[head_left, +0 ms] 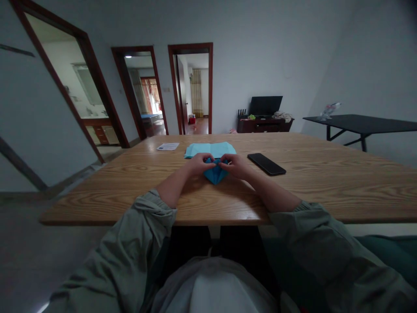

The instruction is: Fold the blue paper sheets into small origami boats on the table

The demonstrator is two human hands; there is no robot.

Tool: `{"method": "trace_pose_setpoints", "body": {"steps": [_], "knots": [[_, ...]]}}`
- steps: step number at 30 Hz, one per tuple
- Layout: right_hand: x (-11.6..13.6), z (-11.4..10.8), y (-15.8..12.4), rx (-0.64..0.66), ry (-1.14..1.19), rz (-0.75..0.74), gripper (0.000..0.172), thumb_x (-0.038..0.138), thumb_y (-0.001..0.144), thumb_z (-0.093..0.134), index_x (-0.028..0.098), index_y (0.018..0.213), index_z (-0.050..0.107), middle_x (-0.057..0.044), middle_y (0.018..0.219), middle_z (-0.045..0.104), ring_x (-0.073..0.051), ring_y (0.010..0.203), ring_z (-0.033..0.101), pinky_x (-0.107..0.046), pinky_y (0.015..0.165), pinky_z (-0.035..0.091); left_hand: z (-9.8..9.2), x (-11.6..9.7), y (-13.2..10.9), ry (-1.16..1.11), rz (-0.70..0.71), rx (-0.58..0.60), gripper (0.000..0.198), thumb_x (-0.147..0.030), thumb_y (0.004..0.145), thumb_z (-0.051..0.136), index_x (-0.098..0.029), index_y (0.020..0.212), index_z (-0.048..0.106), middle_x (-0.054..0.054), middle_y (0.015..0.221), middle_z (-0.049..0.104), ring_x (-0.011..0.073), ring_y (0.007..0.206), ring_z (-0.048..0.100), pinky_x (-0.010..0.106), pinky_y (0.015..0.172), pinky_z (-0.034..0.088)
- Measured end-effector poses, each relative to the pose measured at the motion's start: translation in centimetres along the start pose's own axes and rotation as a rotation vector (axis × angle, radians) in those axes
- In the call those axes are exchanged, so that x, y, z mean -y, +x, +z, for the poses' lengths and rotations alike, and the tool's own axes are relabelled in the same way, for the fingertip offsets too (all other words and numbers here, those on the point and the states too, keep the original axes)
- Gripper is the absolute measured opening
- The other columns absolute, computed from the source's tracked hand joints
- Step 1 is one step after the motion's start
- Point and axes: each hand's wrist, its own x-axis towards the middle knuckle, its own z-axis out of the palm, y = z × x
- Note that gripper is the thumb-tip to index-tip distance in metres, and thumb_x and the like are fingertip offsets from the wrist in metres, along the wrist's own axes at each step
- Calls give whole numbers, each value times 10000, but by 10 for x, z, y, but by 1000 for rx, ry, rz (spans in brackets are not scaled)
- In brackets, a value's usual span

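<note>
A piece of folded blue paper (215, 174) stands on the wooden table, its lower end pointing toward me. My left hand (201, 164) pinches its upper left edge between thumb and fingers. On the opposite side, my right hand (235, 166) grips the upper right edge in the same way. Both thumbs nearly meet at the top middle of the paper. Just behind my hands lie light blue paper sheets (210, 149) with a crease down the middle. The far side of the folded paper is hidden from me.
Right of my hands lies a black phone (266, 164) on the wooden table (130, 191). A small printed card (168, 146) rests at the back left. Beyond, a black table (365, 123) stands at the right, and a cabinet (265, 126) carries a monitor (266, 105).
</note>
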Motion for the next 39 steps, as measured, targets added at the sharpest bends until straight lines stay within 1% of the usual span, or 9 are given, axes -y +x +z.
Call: {"method": "trace_pose_setpoints", "body": {"steps": [4, 7, 11, 14, 17, 24, 33, 35, 39], "knots": [[1, -1, -2, 25, -33, 15, 297, 431, 753, 580, 155, 820, 668, 5, 655, 574, -112, 576, 429, -233, 519, 316, -2, 6, 1, -13, -22, 65, 363, -417, 685, 640, -137, 909, 699, -2, 758, 602, 118, 667, 480, 237, 620, 383], [3, -3, -3, 43, -54, -5, 280, 410, 746, 590, 153, 819, 675, -8, 702, 616, -121, 611, 469, -239, 552, 348, -5, 10, 0, -9, -33, 142, 365, -390, 684, 639, -140, 940, 712, 28, 835, 651, 145, 749, 543, 250, 685, 427], [0, -3, -3, 84, -44, -42, 240, 376, 741, 602, 160, 795, 690, -21, 750, 656, -139, 676, 527, -249, 623, 398, -9, 14, -2, 23, -15, 201, 351, -348, 695, 611, -151, 962, 725, 39, 873, 670, 165, 816, 581, 256, 731, 447], [-5, -4, -1, 128, -29, -30, 259, 385, 740, 614, 154, 808, 709, -25, 743, 662, -141, 674, 540, -248, 619, 412, -13, 13, -3, 42, -34, 231, 354, -331, 704, 593, -169, 988, 729, 30, 884, 677, 163, 818, 587, 243, 729, 445], [-9, -8, 0, 187, -21, -2, 292, 393, 734, 632, 153, 868, 732, -24, 738, 667, -136, 654, 535, -241, 592, 412, -18, 8, -5, 57, -49, 272, 345, -295, 700, 580, -198, 992, 736, 14, 888, 687, 157, 814, 587, 226, 729, 437], [-6, -21, -4, 320, -41, 35, 246, 296, 734, 627, 177, 910, 752, -19, 744, 680, -133, 652, 540, -238, 597, 421, -24, -2, -9, 92, -59, 298, 362, -215, 686, 538, -215, 980, 749, 4, 882, 679, 155, 807, 571, 221, 745, 425], [-2, -29, -6, 321, -88, 86, 219, 208, 707, 630, 208, 884, 759, -15, 809, 709, -159, 718, 585, -244, 643, 440, -30, 5, -9, 110, -18, 310, 399, -176, 651, 529, -260, 969, 755, 1, 917, 670, 153, 819, 570, 220, 760, 419], [-4, -30, -5, 328, -122, 92, 235, 196, 702, 622, 214, 893, 758, -12, 807, 710, -160, 708, 584, -247, 638, 437, -30, 8, -9, 95, -45, 306, 406, -164, 634, 525, -255, 952, 759, -1, 903, 676, 158, 821, 571, 220, 754, 423], [-6, -32, -5, 333, -145, 104, 257, 193, 703, 601, 226, 906, 756, -4, 793, 706, -155, 683, 578, -250, 636, 433, -31, 10, -12, 61, -124, 280, 406, -157, 602, 514, -228, 913, 765, 5, 797, 679, 156, 759, 567, 213, 688, 429]]}}
